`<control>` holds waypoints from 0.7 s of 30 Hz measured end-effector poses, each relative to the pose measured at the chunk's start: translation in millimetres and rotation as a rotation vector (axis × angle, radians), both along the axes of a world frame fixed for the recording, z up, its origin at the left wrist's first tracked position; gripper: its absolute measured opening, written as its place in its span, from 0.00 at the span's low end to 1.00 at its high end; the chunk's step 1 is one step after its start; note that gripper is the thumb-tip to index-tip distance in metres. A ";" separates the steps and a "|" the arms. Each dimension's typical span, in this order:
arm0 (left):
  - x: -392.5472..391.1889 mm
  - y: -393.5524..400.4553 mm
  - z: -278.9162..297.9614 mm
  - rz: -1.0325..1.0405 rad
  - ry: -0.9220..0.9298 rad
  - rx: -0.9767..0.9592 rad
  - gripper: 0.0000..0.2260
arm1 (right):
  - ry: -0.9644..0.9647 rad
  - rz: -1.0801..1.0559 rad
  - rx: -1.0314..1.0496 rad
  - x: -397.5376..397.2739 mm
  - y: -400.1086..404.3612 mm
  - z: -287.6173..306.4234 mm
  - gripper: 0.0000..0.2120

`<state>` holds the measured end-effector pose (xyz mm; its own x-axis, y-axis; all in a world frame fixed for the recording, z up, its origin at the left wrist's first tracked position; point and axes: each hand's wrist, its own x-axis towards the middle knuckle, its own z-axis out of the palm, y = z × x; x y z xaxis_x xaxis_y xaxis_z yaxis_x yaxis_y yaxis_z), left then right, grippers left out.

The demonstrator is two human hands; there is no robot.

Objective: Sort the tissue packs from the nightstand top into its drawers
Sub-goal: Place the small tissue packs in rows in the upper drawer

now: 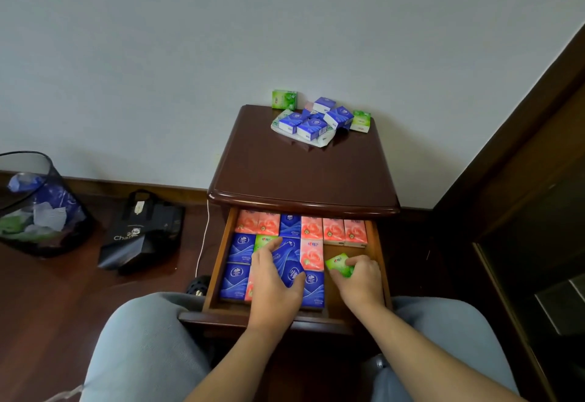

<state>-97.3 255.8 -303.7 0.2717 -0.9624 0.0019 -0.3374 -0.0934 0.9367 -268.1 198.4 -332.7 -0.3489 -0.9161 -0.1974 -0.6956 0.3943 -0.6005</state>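
The dark wooden nightstand (304, 176) has its top drawer (218, 262) pulled out, packed with pink, blue and green tissue packs in rows. My left hand (273, 287) grips a blue tissue pack (288, 265) tilted over the drawer's middle. My right hand (359, 278) holds a green tissue pack (338, 264) above the bare right part of the drawer. At the back of the nightstand top lies a pile of blue packs (311, 124) on clear wrapping, with a green pack (284, 99) behind it and another green pack (361, 121) to its right.
A black mesh wastebasket (38, 208) with wrappers stands on the wooden floor at the left. A black paper bag (142, 233) lies beside it. A white cable (202, 243) runs down the nightstand's left side. Dark furniture (522, 211) stands close on the right. My knees flank the drawer.
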 end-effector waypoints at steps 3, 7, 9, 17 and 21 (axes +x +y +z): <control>-0.5 -0.1 -0.4 0.005 0.010 -0.021 0.34 | -0.083 -0.093 0.137 2.5 -8.9 -6.5 0.28; -1.4 -0.3 -2.1 -0.009 0.003 -0.035 0.32 | -0.191 -0.208 0.121 3.9 -15.0 -15.8 0.17; -1.2 -0.2 -2.4 -0.009 0.019 -0.037 0.31 | -0.208 -0.243 0.087 3.0 -16.9 -17.4 0.15; -0.7 -2.7 -5.9 -0.011 0.144 -0.003 0.23 | -0.432 -0.352 0.060 5.4 -31.3 -20.0 0.16; 0.4 -4.0 -4.4 0.001 0.198 0.017 0.20 | -0.431 -0.361 0.045 6.7 -33.9 -20.2 0.14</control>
